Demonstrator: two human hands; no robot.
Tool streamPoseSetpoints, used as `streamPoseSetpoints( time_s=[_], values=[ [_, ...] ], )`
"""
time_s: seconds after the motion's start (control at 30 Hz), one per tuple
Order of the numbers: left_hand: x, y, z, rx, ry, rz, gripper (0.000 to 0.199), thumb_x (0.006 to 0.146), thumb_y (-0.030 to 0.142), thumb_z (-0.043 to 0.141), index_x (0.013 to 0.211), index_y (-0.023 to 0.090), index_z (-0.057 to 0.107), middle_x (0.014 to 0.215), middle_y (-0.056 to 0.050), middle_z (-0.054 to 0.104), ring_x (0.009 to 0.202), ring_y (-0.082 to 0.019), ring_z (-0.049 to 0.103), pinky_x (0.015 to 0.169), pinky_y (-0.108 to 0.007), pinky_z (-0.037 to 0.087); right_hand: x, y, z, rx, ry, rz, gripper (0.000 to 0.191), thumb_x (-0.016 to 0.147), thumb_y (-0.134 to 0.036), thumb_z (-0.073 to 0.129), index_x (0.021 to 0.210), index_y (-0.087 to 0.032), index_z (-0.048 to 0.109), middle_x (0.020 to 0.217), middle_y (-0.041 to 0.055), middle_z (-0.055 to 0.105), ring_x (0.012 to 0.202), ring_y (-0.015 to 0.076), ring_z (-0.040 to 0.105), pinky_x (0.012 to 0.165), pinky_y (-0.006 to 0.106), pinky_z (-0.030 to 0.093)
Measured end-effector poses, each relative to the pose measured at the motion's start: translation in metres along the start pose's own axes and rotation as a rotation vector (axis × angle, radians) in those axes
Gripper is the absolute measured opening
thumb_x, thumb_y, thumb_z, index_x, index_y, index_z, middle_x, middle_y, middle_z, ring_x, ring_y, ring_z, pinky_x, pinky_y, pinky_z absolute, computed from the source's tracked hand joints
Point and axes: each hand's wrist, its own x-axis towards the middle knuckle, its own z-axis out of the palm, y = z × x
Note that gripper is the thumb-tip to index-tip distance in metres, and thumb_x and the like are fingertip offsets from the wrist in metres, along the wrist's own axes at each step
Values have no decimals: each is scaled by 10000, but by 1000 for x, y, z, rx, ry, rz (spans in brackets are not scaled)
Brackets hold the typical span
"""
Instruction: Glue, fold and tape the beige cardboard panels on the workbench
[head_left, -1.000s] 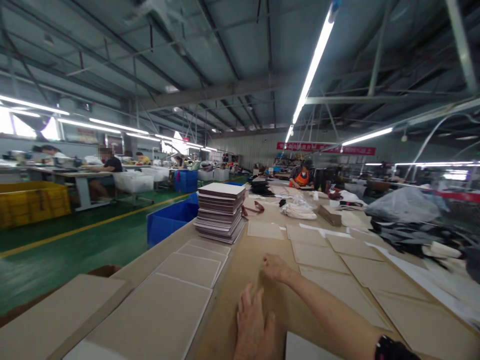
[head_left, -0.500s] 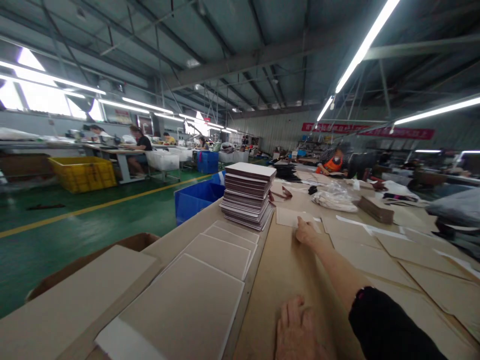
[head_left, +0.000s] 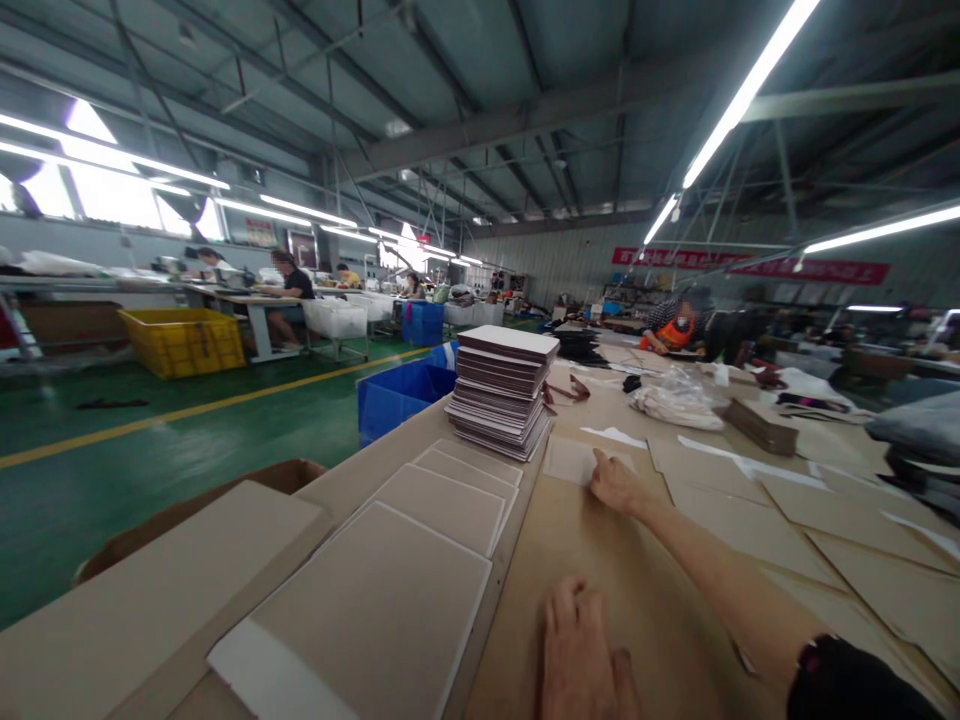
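My right hand (head_left: pixel 613 482) reaches forward, its fingertips on a small pale sheet (head_left: pixel 568 460) that lies flat on the tan board (head_left: pixel 540 540). Nearer to me, my left hand (head_left: pixel 579 650) rests palm down on the same board, fingers slightly bent and holding nothing. A tall stack of grey-brown panels (head_left: pixel 501 392) stands just left of the sheet. Large panels with white edges (head_left: pixel 375 600) lie overlapping along the table's left side. More tan panels (head_left: pixel 727 520) are spread to the right of my right arm.
A blue bin (head_left: pixel 405 398) stands beyond the table's left edge, with an open cardboard box (head_left: pixel 300 478) nearer. Clear plastic bags (head_left: pixel 679 395) and a brown stack (head_left: pixel 761 425) lie farther back. A person in orange (head_left: pixel 675 330) works at the far end.
My right hand and the small sheet under it have come nearer to me. A white strip now shows beyond the sheet. My left hand has shifted slightly, and the view has turned a little left.
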Motion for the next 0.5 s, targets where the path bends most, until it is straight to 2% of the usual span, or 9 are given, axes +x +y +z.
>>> streamPoseSetpoints(
  time_s=[0.1,0.2,0.3,0.37,0.43,0.5],
  values=[
    [1,3,-10,-139,147,-84,573,718,72,476,1290,86,482,1453,-213,362,1386,-325,269,1166,-475,160,-47,-6,-3,8,-87,-84,651,810,-137,564,1421,-17,373,1077,149,663,1117,250,562,997,353,385],
    [5,2,-13,-252,273,-189,616,735,86,480,1344,47,393,1479,-240,301,1417,-321,217,1180,-445,122,-103,-12,-7,29,-147,-144,741,765,-165,530,1464,-40,315,1155,142,641,1103,233,565,1010,320,358],
    [8,3,-16,-255,345,-204,656,736,99,512,1364,-8,355,1475,-287,299,1428,-351,200,1177,-444,113,-143,-11,-19,128,-191,-214,762,785,-241,524,1486,-64,283,1205,123,630,1131,222,554,1038,316,339],
    [8,5,-20,-180,335,-185,657,751,111,530,1367,-43,358,1474,-321,305,1430,-384,197,1170,-469,116,-150,-2,-35,224,-157,-154,766,823,-308,520,1501,-85,243,1242,105,623,1186,225,523,1059,331,329],
    [6,11,-23,-25,283,-198,639,789,122,524,1382,-49,358,1478,-323,318,1424,-395,221,1159,-487,147,-143,12,-54,265,-82,14,729,872,-332,482,1510,-107,209,1288,95,602,1211,225,508,1053,345,344],
    [4,17,-26,186,201,-245,628,835,138,503,1416,-28,334,1496,-291,326,1421,-380,244,1149,-483,185,-130,28,-68,243,-53,141,642,926,-287,401,1501,-75,209,1292,136,590,1179,236,534,1030,370,369]
  ],
)
